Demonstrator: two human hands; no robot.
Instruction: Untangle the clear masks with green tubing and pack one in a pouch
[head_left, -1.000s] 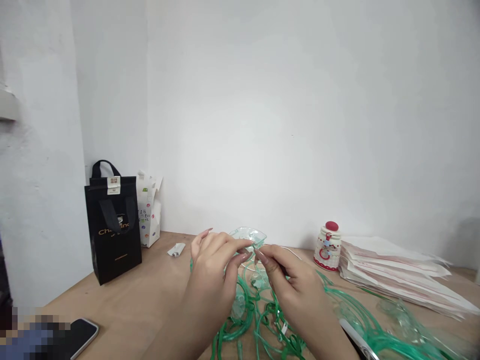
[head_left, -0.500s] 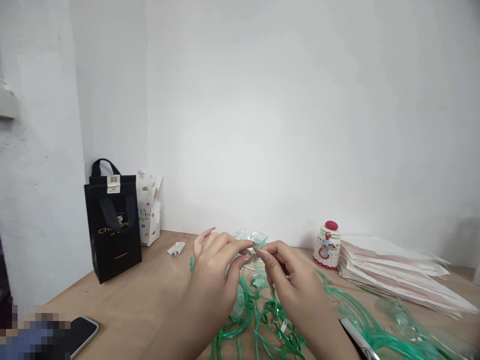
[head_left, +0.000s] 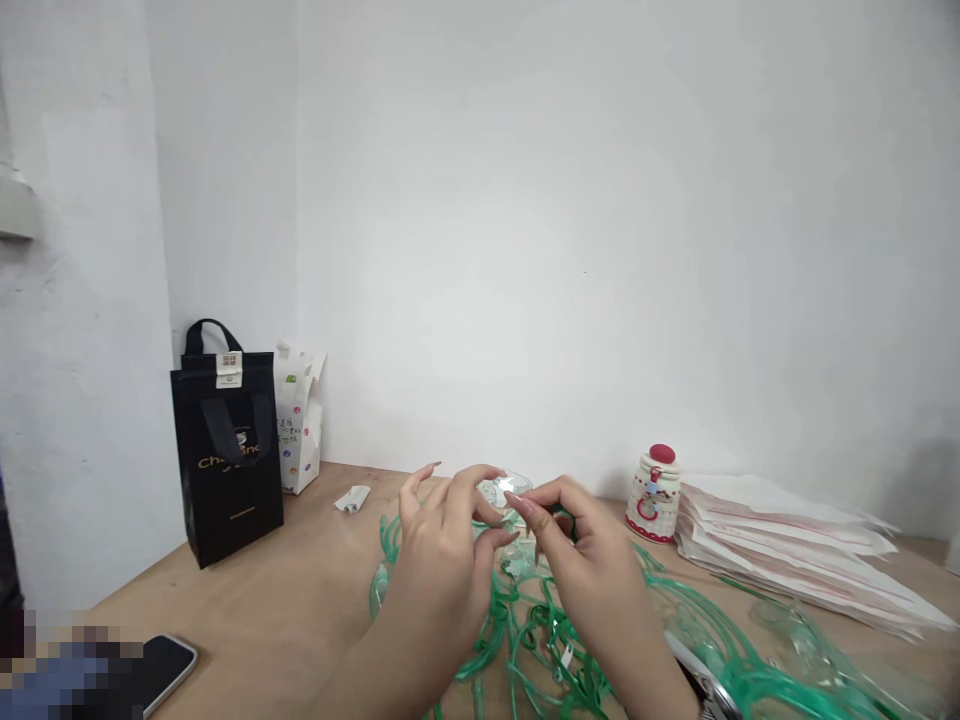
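A clear oxygen mask [head_left: 513, 484] with a greenish tint shows just beyond my fingertips, partly covered by both hands. My left hand [head_left: 448, 545] is curled at the mask's near left side, its thumb and a finger closing on it; the contact is mostly hidden. Pinching with thumb and forefinger, my right hand [head_left: 581, 545] is close to the mask's right side. A green strap [head_left: 568, 517] runs through its curled fingers. Below the hands lies a tangle of green straps and tubing [head_left: 555, 640], with another clear mask part [head_left: 517, 562] among them.
Scissors-like metal tool [head_left: 701, 670] lies beside my right wrist. More green tubing [head_left: 795, 685] spreads right, before a stack of paper packets [head_left: 795, 550] and a red-topped jar [head_left: 654, 495]. Left are a black bag [head_left: 229, 460], white bag [head_left: 300, 420], crumpled paper [head_left: 352, 498] and phone [head_left: 169, 665].
My left thumb and forefinger have spread farther apart, and the left hand has shifted slightly right. The mask has turned between the hands. The right hand keeps its pinch.
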